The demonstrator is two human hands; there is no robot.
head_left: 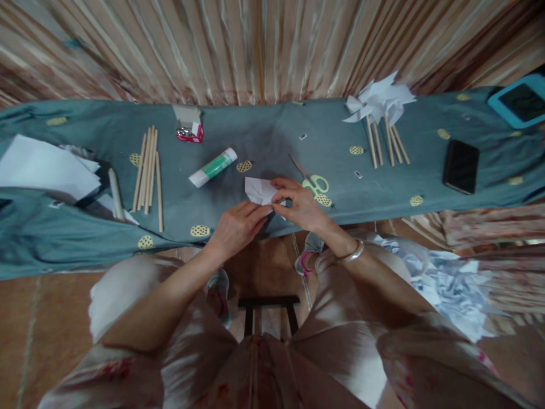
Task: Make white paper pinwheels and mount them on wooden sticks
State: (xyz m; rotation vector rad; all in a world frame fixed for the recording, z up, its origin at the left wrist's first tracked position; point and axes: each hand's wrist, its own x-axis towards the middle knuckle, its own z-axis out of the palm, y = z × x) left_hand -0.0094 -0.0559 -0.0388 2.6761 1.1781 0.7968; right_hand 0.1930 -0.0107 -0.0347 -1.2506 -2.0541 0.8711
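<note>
Near the front edge of the cloth-covered table lies a small piece of white paper (258,190), partly folded or cut, with both hands on it. My left hand (239,226) pinches its near edge between thumb and fingers. From the other side my right hand (299,204), a silver bangle at its wrist, grips the paper with curled fingers; part of the sheet is hidden beneath. Just right of this hand rest scissors (315,183) with pale green handles. A green and white glue stick (213,167) lies beyond my left hand.
Wooden sticks (147,170) and white sheets (46,167) lie at left. A small open red box (189,132) holds shiny metal pieces. Paper pinwheels (381,101) on sticks, a black phone (461,166) and a blue-framed device (522,101) are at right. Paper scraps (453,287) are heaped lower right.
</note>
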